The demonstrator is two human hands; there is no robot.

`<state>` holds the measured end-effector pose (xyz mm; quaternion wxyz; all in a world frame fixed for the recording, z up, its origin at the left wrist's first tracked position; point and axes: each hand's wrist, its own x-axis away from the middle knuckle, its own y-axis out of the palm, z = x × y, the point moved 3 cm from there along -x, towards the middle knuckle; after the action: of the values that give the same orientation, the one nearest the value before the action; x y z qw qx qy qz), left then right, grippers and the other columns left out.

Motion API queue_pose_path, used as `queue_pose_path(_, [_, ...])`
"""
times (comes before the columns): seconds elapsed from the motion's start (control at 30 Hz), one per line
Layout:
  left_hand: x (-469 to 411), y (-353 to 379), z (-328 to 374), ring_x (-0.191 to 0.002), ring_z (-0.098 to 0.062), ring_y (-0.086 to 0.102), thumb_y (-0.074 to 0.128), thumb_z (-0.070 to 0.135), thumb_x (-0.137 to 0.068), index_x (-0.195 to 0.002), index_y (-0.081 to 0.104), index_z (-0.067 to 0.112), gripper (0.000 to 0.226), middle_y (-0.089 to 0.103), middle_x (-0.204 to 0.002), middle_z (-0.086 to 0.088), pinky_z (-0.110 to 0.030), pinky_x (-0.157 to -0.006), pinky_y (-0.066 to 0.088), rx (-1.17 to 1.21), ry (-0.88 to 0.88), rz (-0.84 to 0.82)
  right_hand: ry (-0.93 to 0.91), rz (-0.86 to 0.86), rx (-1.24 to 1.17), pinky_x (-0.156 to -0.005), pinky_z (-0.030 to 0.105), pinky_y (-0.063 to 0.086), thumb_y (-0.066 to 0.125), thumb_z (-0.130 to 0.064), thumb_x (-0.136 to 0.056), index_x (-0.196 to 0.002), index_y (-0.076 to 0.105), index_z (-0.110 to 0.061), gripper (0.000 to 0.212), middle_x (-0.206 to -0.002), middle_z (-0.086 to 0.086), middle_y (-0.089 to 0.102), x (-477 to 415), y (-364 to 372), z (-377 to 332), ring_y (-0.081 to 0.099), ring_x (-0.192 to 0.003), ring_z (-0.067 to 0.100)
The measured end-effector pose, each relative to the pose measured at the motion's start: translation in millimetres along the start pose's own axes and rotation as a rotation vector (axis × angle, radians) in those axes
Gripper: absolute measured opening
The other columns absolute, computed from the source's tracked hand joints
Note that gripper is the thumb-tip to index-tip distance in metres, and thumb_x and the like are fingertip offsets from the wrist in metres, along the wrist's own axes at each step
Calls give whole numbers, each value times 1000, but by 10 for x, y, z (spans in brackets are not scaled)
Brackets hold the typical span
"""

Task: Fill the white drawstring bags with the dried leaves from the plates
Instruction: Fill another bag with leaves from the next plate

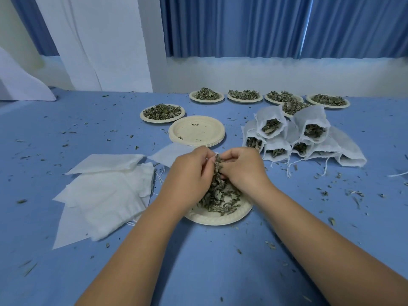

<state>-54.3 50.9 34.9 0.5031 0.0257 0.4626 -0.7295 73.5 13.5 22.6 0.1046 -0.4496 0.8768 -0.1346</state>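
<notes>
Fingers (196,157): curled on both hands; left hand (187,173) and right hand (242,171) pinch dried leaves (218,193) between them.
Near plate (220,219): directly beneath the hands, carrying the leaf heap.
White bag (170,156): just beyond the left hand, long axis running far-left; mouth hidden.

Seven plates of leaves (163,121), one stack of empty plates (196,131), at least five filled bags (270,113).
</notes>
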Motion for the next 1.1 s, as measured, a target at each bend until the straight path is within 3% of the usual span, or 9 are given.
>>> queue_pose_path(0.1, [-29, -23, -84, -54, -4, 46, 52, 20, -99, -93, 64, 11, 15, 47, -54, 11, -19, -53, 33, -6, -82, 56, 31, -122, -63, -81, 35, 59, 71, -8, -85, -86, 71, -15, 7, -75, -2, 72, 5, 23, -12, 68, -62, 8])
queue_pose_path(0.17, [-37, -32, -132, -56, -11, 48, 52, 22, -99, -91, 62, 11, 17, 52, -55, 6, -29, -58, 36, 14, -132, 70, 86, -191, -147, -88, 38, 58, 65, -11, -88, -86, 71, -23, 13, -89, -3, 73, 13, 5, -37, 72, -71, 8])
queue_pose_path(0.3, [-33, -16, -159, -62, -14, 55, 52, 25, -99, -90, 62, 16, 16, 62, -63, 1, -28, -60, 39, 94, -214, 64, 93, -221, -296, -79, 28, 60, 73, -18, -84, -90, 74, -19, 7, -98, 1, 71, 60, -61, -89, 73, -79, 7])
queue_pose_path(0.4, [-42, -11, -169, -66, -12, 61, 54, 27, -99, -95, 66, 19, 15, 65, -64, 3, -22, -60, 42, 192, -273, 56, 14, -171, -219, -81, 34, 60, 84, -18, -75, -96, 72, -15, 24, -92, 7, 75, 100, -49, -60, 74, -81, 17])
queue_pose_path(0.63, [-7, 38, -58, -59, -2, 55, 55, 24, -97, -92, 67, 24, 13, 62, -60, 8, -13, -56, 40, 187, -147, -27, -197, 30, -3, -60, 19, 54, 75, -9, -81, -79, 76, -13, 5, -64, -4, 70, 104, -21, -66, 62, -53, 2])
queue_pose_path(0.8, [-32, 15, -150, -59, -4, 53, 53, 26, -99, -96, 65, 20, 14, 61, -61, 7, -18, -56, 36, 159, -206, 15, -123, -130, -53, -76, 27, 59, 60, -13, -94, -100, 76, -18, 18, -69, -16, 69, 105, 10, -93, 73, -74, 8])
queue_pose_path(0.9, [-50, 7, -184, -68, -13, 61, 54, 27, -99, -100, 66, 20, 15, 65, -67, 3, -20, -60, 41, 206, -274, 13, -79, -197, -221, -68, 16, 57, 56, -2, -95, -113, 69, -13, 25, -76, -3, 73, 97, -15, -97, 73, -81, 9])
queue_pose_path(0.97, [-53, 6, -169, -70, -13, 64, 56, 26, -97, -96, 68, 22, 12, 67, -66, 3, -18, -65, 44, 284, -302, 14, -55, -173, -284, -62, 15, 55, 67, -3, -89, -105, 70, -11, 18, -81, 4, 75, 111, -30, -85, 72, -74, 8])
queue_pose_path(1.1, [-53, 1, -119, -60, -5, 60, 58, 25, -97, -92, 69, 24, 12, 70, -69, 0, -20, -65, 47, 432, -325, 14, -38, -19, -252, -55, 18, 46, 83, -14, -76, -83, 68, -18, 17, -73, -6, 66, 77, -25, -19, 59, -62, 4])
